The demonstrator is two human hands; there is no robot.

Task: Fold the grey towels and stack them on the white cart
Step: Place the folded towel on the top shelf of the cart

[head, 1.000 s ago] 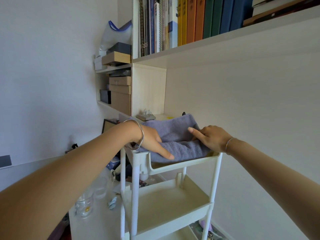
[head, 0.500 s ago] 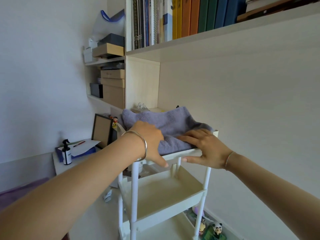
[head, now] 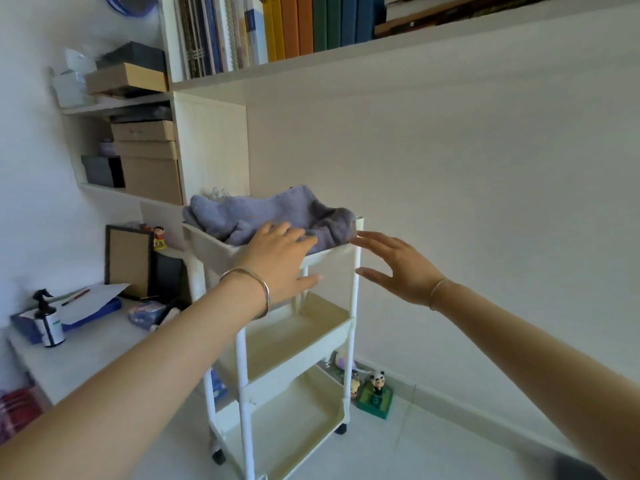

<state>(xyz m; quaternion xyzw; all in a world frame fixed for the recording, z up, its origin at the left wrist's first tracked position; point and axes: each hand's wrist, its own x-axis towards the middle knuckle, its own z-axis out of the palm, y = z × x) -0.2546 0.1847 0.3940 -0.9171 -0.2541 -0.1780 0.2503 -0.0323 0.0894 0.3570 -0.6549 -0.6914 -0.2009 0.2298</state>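
Observation:
Grey towels (head: 263, 214) lie piled in the top tray of the white cart (head: 353, 306), bulging above its rim. In front of the tray's near edge is my left hand (head: 280, 265), fingers straight, its fingertips at the towel's front fold. My right hand (head: 398, 268) hovers with spread fingers just off the cart's right front corner, apart from the towels. Neither hand holds anything. The cart's two lower trays show no towels.
A wall shelf (head: 311, 67) full of books hangs above the cart. Boxes (head: 149, 157) fill shelves to the left. A low white table (head: 83, 355) carries a spray bottle (head: 48, 320), papers and a picture frame (head: 129, 259). Small figurines (head: 375, 393) stand on the floor beside the cart.
Both hands have come off the towels and drawn back toward me, fingers straightening. The view has pulled back and now shows the whole cart.

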